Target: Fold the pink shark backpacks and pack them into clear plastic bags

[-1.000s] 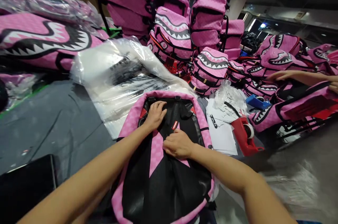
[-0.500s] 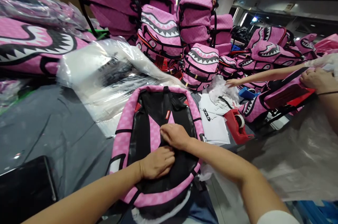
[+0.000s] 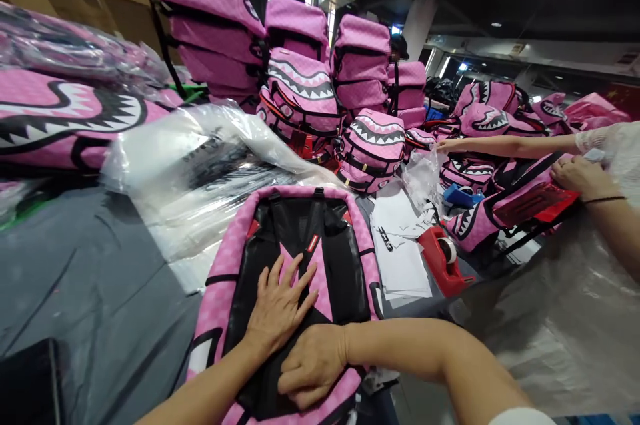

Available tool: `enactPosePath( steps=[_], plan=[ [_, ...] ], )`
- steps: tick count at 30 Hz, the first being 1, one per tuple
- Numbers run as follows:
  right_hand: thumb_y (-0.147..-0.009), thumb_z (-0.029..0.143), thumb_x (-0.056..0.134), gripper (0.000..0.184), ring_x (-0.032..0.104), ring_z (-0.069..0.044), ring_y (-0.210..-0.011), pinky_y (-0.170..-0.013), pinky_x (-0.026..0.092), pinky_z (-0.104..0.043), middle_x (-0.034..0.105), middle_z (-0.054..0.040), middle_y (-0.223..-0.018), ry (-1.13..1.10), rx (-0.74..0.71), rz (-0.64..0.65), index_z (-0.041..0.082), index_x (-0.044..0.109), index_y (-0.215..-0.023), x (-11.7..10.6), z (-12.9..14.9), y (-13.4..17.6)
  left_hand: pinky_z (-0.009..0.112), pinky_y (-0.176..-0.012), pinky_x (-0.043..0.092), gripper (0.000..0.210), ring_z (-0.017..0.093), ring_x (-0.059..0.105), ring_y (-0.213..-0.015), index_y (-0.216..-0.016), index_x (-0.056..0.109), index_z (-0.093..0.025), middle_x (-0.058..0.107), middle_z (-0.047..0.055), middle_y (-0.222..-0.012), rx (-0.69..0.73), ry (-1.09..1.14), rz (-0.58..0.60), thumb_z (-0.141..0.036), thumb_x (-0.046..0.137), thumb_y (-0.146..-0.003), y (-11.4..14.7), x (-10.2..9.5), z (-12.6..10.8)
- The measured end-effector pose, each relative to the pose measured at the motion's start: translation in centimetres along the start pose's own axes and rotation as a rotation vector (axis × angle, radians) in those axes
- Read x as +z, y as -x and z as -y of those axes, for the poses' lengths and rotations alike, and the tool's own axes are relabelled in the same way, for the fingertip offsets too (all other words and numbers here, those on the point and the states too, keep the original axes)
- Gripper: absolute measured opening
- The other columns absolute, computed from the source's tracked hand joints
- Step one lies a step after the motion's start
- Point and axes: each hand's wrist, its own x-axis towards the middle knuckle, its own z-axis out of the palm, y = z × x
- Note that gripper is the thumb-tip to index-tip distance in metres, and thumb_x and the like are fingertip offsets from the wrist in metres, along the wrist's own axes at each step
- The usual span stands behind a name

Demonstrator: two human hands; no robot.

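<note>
A pink-checked backpack [image 3: 347, 278] lies in front of me with its black back panel and shoulder straps facing up. My left hand [image 3: 280, 305] rests flat on the middle of that panel, fingers spread over the pink patch and the straps. Below it, my right hand [image 3: 315, 361] is closed, knuckles up, low on the black panel. Its fingertips are curled under, so what they grip is hidden. A small red label [image 3: 313, 243] shows on one strap, above my left fingers.
Clear plastic bags [image 3: 210, 151] lie beyond the backpack. White papers [image 3: 400, 245] and a red tape dispenser [image 3: 443, 261] are at the right. Stacked pink backpacks [image 3: 215, 25] rise behind. Another person's hand [image 3: 583, 175] holds a pink backpack at far right.
My left hand has opened and spread flat on the panel. My right hand has moved down towards the backpack's lower end, still closed. The view has tilted up slightly.
</note>
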Motion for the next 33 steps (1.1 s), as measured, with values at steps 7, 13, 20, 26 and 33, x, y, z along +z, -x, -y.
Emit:
enactPosePath(
  steps=[7, 13, 20, 26, 33],
  plan=[
    [-0.097, 0.039, 0.055, 0.021, 0.068, -0.018, -0.085, -0.073, 0.050, -0.030, 0.074, -0.0033, -0.091, 0.247, 0.538, -0.394, 0.023, 0.068, -0.101, -6.5, -4.0, 1.1, 0.065, -0.120, 0.026, 0.062, 0.042, 0.029, -0.151, -0.146, 0.056, -0.033, 0.049, 0.009, -0.158, -0.027, -0.014, 0.087, -0.054, 0.058, -0.089, 3.8, 0.5, -1.1],
    [-0.102, 0.036, 0.053, 0.043, 0.049, -0.029, -0.139, -0.112, 0.039, -0.050, 0.053, -0.0083, -0.154, 0.227, 1.072, -0.306, 0.029, 0.056, -0.144, -6.2, -7.4, 3.1, 0.059, -0.106, 0.043, 0.064, 0.038, 0.059, -0.127, -0.144, 0.059, -0.032, 0.062, 0.012, -0.145, -0.056, 0.061, 0.347, -0.067, 0.047, -0.091, -0.7, -4.3, -0.7],
    [-0.100, 0.029, 0.053, 0.026, 0.071, -0.019, -0.090, -0.078, 0.048, -0.028, 0.078, -0.0041, -0.100, -0.046, 1.128, -0.259, 0.027, 0.072, -0.117, -11.5, -14.7, 4.0, 0.066, -0.118, 0.023, 0.070, 0.049, 0.025, -0.152, -0.149, 0.051, -0.035, 0.039, 0.013, -0.164, -0.202, -0.040, 0.060, -0.068, 0.056, -0.088, -5.9, -1.4, 1.6],
    [-0.096, 0.018, 0.056, 0.021, 0.068, -0.019, -0.088, -0.072, 0.043, -0.025, 0.076, -0.0074, -0.095, -0.044, 1.186, -0.299, 0.018, 0.074, -0.104, -16.3, -27.4, 1.9, 0.061, -0.118, 0.019, 0.079, 0.047, 0.020, -0.154, -0.158, 0.032, -0.042, 0.031, 0.010, -0.169, -0.075, -0.144, -0.209, -0.073, 0.052, -0.088, -3.6, 4.1, 2.8],
    [-0.061, 0.015, 0.083, 0.015, 0.058, -0.013, -0.061, -0.057, 0.037, -0.021, 0.067, 0.0036, -0.065, -0.207, 0.909, -0.031, 0.019, 0.074, -0.071, -11.5, -35.6, -8.5, 0.054, -0.119, 0.012, 0.101, 0.047, 0.020, -0.151, -0.159, 0.034, -0.034, 0.038, 0.013, -0.164, 0.040, -0.336, -0.369, -0.087, 0.053, -0.076, -3.6, 4.8, 4.0]
  ],
)
